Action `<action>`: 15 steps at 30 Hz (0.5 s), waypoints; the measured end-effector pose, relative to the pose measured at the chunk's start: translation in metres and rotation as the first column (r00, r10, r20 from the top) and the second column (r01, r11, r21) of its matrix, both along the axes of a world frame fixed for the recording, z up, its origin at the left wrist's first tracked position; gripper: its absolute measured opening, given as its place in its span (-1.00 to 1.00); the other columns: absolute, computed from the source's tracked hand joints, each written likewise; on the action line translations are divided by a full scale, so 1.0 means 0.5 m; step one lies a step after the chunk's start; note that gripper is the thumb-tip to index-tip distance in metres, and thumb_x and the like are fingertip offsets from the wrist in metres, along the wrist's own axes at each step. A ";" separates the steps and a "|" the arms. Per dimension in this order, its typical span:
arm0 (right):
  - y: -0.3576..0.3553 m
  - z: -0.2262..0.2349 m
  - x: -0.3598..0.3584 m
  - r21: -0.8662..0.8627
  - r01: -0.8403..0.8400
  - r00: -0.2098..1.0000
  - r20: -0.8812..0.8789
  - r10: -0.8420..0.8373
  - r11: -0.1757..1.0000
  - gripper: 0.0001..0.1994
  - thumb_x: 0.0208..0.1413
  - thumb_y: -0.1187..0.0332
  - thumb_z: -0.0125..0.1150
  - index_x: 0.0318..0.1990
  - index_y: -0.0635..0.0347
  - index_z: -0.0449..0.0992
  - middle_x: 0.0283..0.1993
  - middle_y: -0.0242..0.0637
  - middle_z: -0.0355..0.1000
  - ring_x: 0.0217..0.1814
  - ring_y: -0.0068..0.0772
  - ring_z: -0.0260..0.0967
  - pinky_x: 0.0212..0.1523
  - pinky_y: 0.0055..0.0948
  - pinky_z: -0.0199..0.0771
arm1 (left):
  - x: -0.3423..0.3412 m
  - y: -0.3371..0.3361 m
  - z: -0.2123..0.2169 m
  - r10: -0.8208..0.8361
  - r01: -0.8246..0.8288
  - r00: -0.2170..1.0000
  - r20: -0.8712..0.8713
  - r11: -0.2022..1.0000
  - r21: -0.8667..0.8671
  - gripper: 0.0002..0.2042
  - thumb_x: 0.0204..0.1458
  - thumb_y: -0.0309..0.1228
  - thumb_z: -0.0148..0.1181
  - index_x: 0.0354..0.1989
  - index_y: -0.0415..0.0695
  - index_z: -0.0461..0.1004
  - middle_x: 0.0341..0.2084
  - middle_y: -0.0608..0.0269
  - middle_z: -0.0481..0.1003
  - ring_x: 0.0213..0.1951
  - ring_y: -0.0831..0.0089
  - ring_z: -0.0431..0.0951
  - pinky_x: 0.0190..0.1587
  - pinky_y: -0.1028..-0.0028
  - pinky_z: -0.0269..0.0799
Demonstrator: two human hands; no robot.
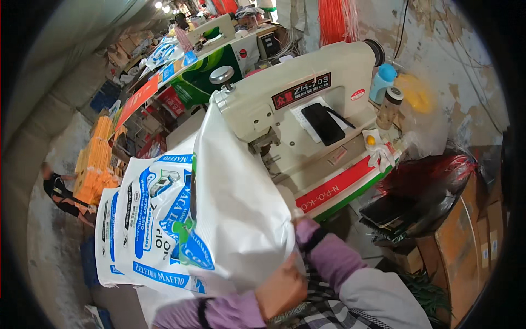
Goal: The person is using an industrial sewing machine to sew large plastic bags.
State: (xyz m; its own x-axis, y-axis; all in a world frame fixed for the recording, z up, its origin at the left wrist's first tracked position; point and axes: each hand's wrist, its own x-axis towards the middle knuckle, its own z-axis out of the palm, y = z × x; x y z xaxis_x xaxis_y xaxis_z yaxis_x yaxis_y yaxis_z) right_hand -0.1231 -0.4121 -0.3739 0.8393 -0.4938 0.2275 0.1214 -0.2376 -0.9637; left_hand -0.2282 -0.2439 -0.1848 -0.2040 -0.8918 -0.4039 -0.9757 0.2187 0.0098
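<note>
Left hand (280,293) grasping white woven bag (230,219); right hand hidden behind it, grip indeterminate; sewing machine (296,104) beyond.

Beyond the grip: cream industrial sewing machine (307,93) with a black phone (323,124) on its bed. Further right, blue bottle (382,82), brown-capped jar (389,107), red-black bag (433,186). Far left, orange stacks (96,159) on the floor (55,241).
</note>
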 end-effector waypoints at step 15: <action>0.134 0.134 -0.291 0.015 0.055 0.998 0.003 -0.055 0.998 -0.22 0.02 0.30 0.14 0.33 0.30 -0.14 -0.15 0.13 0.43 -0.23 0.04 0.46 -0.25 -0.29 0.44 | 0.281 -0.126 0.113 -0.452 0.421 0.857 -0.248 0.891 -0.172 -0.90 -0.30 -0.41 0.14 -0.57 -0.13 0.45 -0.53 0.20 0.39 -0.33 0.20 0.45 -0.11 0.24 0.39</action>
